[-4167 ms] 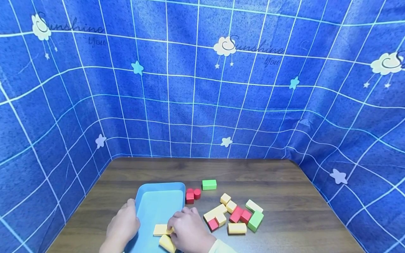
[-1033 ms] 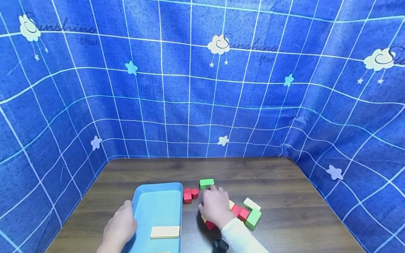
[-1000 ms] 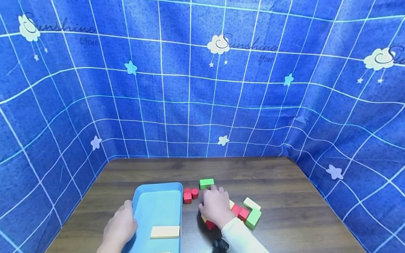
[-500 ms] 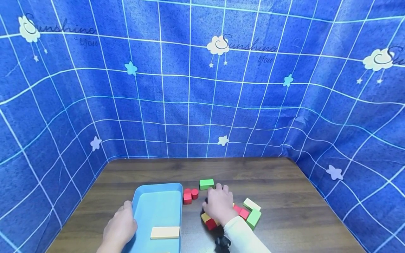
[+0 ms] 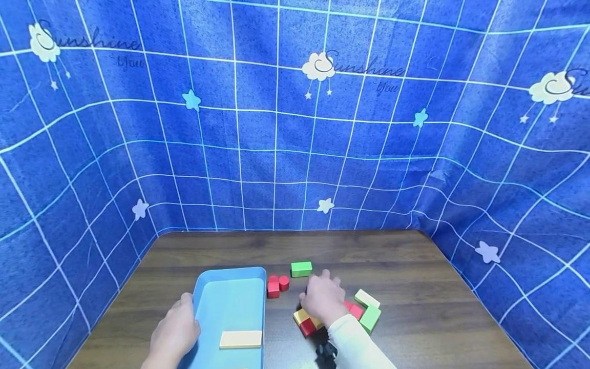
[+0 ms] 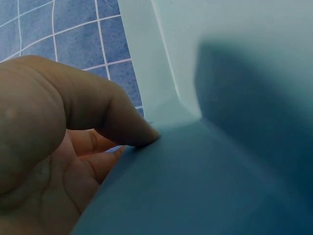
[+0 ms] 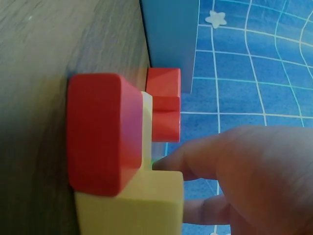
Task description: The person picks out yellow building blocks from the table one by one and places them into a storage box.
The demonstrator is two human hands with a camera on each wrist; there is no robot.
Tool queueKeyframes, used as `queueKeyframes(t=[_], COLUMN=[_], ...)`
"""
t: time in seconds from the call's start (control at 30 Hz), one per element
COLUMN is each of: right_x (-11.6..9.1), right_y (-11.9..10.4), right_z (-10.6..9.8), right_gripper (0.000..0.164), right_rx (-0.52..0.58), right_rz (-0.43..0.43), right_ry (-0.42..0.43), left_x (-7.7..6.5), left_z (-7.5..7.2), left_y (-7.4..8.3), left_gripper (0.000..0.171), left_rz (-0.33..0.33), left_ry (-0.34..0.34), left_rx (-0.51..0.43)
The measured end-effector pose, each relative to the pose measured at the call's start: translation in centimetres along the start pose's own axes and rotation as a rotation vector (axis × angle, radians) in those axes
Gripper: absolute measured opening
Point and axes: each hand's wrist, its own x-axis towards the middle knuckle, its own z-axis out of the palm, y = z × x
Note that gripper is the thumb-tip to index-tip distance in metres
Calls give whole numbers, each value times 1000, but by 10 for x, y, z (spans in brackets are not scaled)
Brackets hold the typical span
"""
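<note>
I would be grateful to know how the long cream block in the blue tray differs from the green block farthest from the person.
The cream block is pale, while the green block is bright green. The cream block looks longer and flatter; the green block looks shorter and thicker. The cream block lies in the blue tray, whereas the green block lies on the table. Both lie with their long sides running roughly crosswise.

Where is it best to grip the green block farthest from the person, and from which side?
Probably from above, pinching the middle of its long sides: the green block lies lengthwise left to right, with table showing in front and behind it.
</note>
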Motion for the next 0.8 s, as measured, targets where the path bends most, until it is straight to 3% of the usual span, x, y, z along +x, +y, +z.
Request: queueKeyframes(t=[0.3,0.8], right_x=[3,6], right_y=[2,5], right_z=[5,3], right_gripper=[30,26], right_rx=[9,18], right_rz=[-4,-117], right_ry=[-3,35], left_x=[-1,0], left_z=[0,0], left_y=[1,-1], left_gripper=[58,59], left_rz=[-2,4], left_ry=[5,8], left_rx=[-2,-2])
